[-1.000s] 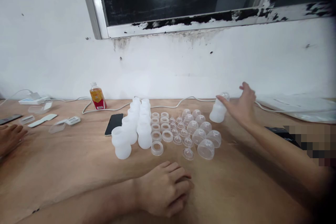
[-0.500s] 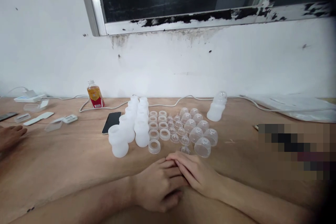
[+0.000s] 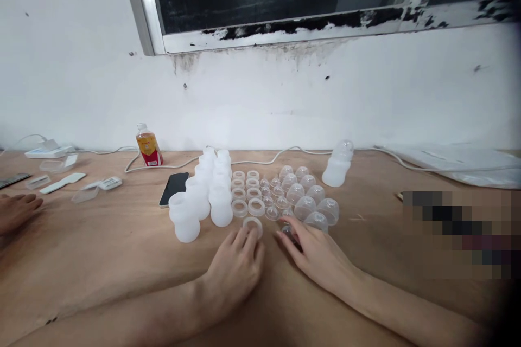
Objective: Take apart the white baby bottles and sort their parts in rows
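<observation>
My left hand [image 3: 240, 260] has its fingertips closed on the near edge of a clear screw ring [image 3: 254, 226], out of line with the other screw rings [image 3: 256, 207]. My right hand [image 3: 311, 246] is open, thumb and index finger apart around the nearest clear bottle nipple [image 3: 287, 231], which it partly covers. Behind that nipple stand several more nipples [image 3: 281, 203]. Clear dome caps [image 3: 305, 207] stand in two rows to their right, the nearest partly behind my right hand. White baby bottles [image 3: 222, 207] form two rows left of the rings.
An assembled bottle [image 3: 337, 165] stands at the back right. A phone [image 3: 173, 190] lies left of the bottles, near a drink bottle [image 3: 148, 146]. A white cable [image 3: 260, 162] runs along the wall. Another person's hand [image 3: 18, 210] rests at the far left beside small plastic cases [image 3: 86, 192].
My hands have come apart from lying one on the other. The left now holds the nearest ring, shifted right from its row; the right has moved to the nearest nipple.
</observation>
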A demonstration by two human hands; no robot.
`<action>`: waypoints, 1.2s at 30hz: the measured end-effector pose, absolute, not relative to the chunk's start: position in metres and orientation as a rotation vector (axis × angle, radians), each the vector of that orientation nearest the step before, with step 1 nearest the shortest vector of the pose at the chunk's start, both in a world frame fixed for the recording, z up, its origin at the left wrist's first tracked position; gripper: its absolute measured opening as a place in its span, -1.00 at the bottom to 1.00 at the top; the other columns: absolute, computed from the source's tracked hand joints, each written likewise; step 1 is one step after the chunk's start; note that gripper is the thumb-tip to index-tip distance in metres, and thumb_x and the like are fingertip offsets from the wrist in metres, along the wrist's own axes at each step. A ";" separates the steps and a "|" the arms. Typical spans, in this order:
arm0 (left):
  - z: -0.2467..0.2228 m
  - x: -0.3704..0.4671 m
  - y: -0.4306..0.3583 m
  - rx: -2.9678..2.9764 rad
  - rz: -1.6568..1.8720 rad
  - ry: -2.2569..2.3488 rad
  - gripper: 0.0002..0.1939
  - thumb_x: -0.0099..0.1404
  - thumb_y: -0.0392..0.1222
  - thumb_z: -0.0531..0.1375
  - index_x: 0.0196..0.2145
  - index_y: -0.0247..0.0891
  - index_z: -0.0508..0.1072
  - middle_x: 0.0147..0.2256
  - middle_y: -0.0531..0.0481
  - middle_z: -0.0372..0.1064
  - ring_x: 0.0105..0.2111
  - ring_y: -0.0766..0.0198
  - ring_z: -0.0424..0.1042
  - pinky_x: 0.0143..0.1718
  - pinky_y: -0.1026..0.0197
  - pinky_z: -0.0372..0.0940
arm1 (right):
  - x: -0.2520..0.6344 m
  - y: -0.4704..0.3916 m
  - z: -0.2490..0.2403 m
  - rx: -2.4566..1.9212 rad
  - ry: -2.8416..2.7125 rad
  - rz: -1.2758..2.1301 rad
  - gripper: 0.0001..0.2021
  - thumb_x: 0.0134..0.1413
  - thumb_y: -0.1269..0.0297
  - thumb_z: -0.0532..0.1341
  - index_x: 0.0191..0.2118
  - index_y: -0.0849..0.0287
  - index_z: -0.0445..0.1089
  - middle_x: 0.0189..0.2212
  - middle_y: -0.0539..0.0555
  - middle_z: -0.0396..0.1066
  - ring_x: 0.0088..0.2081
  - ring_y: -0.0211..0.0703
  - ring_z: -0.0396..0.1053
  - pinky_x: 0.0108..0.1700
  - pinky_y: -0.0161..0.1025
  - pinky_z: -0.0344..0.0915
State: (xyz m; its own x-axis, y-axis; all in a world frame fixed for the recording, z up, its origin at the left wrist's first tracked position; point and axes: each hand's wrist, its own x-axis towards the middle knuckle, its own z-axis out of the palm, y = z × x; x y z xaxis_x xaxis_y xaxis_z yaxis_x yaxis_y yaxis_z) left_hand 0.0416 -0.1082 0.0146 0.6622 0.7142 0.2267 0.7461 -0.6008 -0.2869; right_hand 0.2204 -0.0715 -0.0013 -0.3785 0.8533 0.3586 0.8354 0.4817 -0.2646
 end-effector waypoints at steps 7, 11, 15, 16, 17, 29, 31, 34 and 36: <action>0.010 0.036 -0.095 -2.647 -0.508 -1.208 -0.57 0.16 -0.22 0.00 0.00 -0.39 0.10 0.03 -0.25 0.06 -0.03 0.03 0.09 -0.08 0.01 0.14 | 0.220 -0.072 0.008 -1.513 -2.364 0.099 -0.78 0.03 0.29 -0.05 -0.24 0.24 0.23 -0.53 0.08 0.36 -0.50 -0.18 0.33 -0.48 -0.32 0.13; 0.009 0.034 -0.088 -2.805 -0.568 -1.211 -0.66 0.18 -0.25 -0.02 -0.06 -0.34 0.17 -0.10 -0.15 0.19 -0.10 0.14 0.16 -0.07 0.08 0.16 | 0.216 -0.074 0.012 -1.599 -2.434 0.023 -0.80 0.03 0.34 -0.07 -0.28 0.28 0.23 -0.50 0.16 0.39 -0.47 -0.10 0.37 -0.49 -0.29 0.11; 0.009 0.034 -0.087 -2.887 -0.656 -1.269 -0.70 0.17 -0.28 0.00 -0.11 -0.30 0.20 -0.12 -0.12 0.19 -0.13 0.18 0.18 -0.11 0.11 0.19 | 0.216 -0.074 0.009 -1.593 -2.468 -0.057 -0.79 0.06 0.37 -0.10 -0.30 0.30 0.22 -0.54 0.17 0.38 -0.50 -0.07 0.37 -0.51 -0.27 0.10; 0.009 0.034 -0.087 -2.906 -0.678 -1.270 -0.70 0.16 -0.28 0.01 -0.10 -0.29 0.19 -0.11 -0.10 0.20 -0.13 0.18 0.18 -0.10 0.11 0.19 | 0.217 -0.074 0.007 -1.575 -2.470 -0.050 -0.79 0.07 0.37 -0.11 -0.30 0.30 0.22 -0.55 0.17 0.38 -0.50 -0.08 0.37 -0.51 -0.27 0.11; 0.009 0.033 -0.087 -2.926 -0.698 -1.269 -0.69 0.16 -0.28 0.01 -0.10 -0.27 0.18 -0.11 -0.09 0.21 -0.12 0.18 0.18 -0.10 0.10 0.18 | 0.217 -0.074 0.005 -1.540 -2.471 -0.030 -0.79 0.08 0.37 -0.12 -0.31 0.29 0.21 -0.55 0.15 0.37 -0.50 -0.09 0.37 -0.50 -0.28 0.13; 0.004 0.028 -0.082 -2.962 -1.416 -1.439 -0.59 0.14 -0.35 0.03 -0.03 -0.20 0.09 -0.03 -0.11 0.05 -0.15 0.29 0.25 -0.17 0.21 0.28 | 0.217 -0.073 0.005 -1.053 -2.197 0.172 -0.80 0.09 0.31 -0.04 -0.13 0.14 0.09 -0.22 0.11 0.22 -0.21 -0.20 0.26 -0.19 -0.20 0.26; 0.004 0.028 -0.082 -2.894 -1.477 -1.415 -0.61 0.15 -0.33 0.05 -0.05 -0.20 0.10 -0.03 -0.09 0.09 -0.06 0.25 0.18 -0.10 0.17 0.23 | 0.218 -0.073 0.006 -1.037 -2.197 0.249 -0.82 0.07 0.32 0.00 -0.15 0.13 0.12 -0.28 0.07 0.25 -0.30 -0.23 0.27 -0.24 -0.22 0.28; 0.003 0.028 -0.082 -2.854 -1.457 -1.461 -0.61 0.12 -0.31 0.10 -0.08 -0.19 0.12 -0.05 -0.07 0.14 -0.11 0.24 0.23 -0.11 0.13 0.24 | 0.218 -0.073 0.006 -1.050 -2.186 0.330 -0.83 0.05 0.34 0.02 -0.18 0.12 0.18 -0.31 0.05 0.23 -0.37 -0.28 0.26 -0.29 -0.27 0.29; 0.002 0.029 -0.081 -2.885 -1.461 -1.560 -0.60 0.11 -0.32 0.11 -0.08 -0.19 0.12 -0.07 -0.06 0.17 -0.20 0.28 0.30 -0.15 0.13 0.27 | 0.218 -0.073 0.007 -1.055 -2.162 0.352 -0.80 0.06 0.34 0.00 -0.16 0.12 0.19 -0.29 0.06 0.21 -0.37 -0.28 0.25 -0.29 -0.27 0.29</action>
